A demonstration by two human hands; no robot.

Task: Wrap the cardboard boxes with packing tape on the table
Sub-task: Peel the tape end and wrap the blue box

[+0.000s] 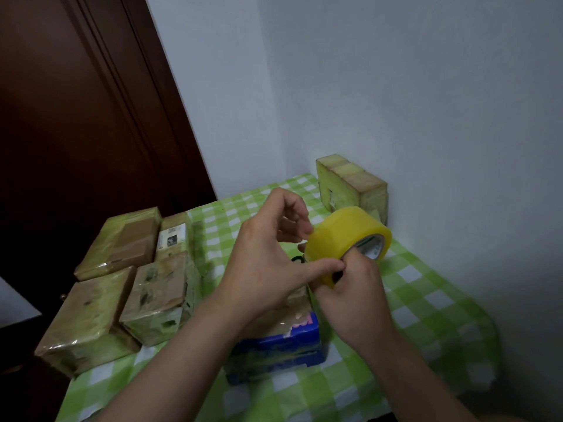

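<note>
Green-and-white checked cloth covers the counter [426, 300], which sits pushed into a corner of the room. A pale, bare wall [396, 86] runs from twelve o'clock round to three, and a dark brown wooden door [76, 117] fills the side from nine to eleven.

At nine o'clock from my hands, four wrapped boxes [158, 293] lie flat and packed close together, two behind and two in front. Their cardboard looks glossy and faintly greenish under its layers of tape. At one o'clock another wrapped box [350, 184] stands on edge, with its back against the wall. Directly beneath my wrists, at six o'clock, is a blue printed box [280, 345]. Its top is brown cardboard, and whitish scraps show near the edge.

I hold the roll of yellow packing tape [338, 236] up off the cloth, above the blue box and just in front of the standing one. Its printed core is turned toward three o'clock.

My right hand [356, 287] comes up from five o'clock and grips the roll from below, fingers hooked into the core. My left hand [268, 263] reaches in from seven o'clock. Its thumb presses along the roll's near face, while the curled fingers pinch at the far edge. Both forearms are bare.
</note>
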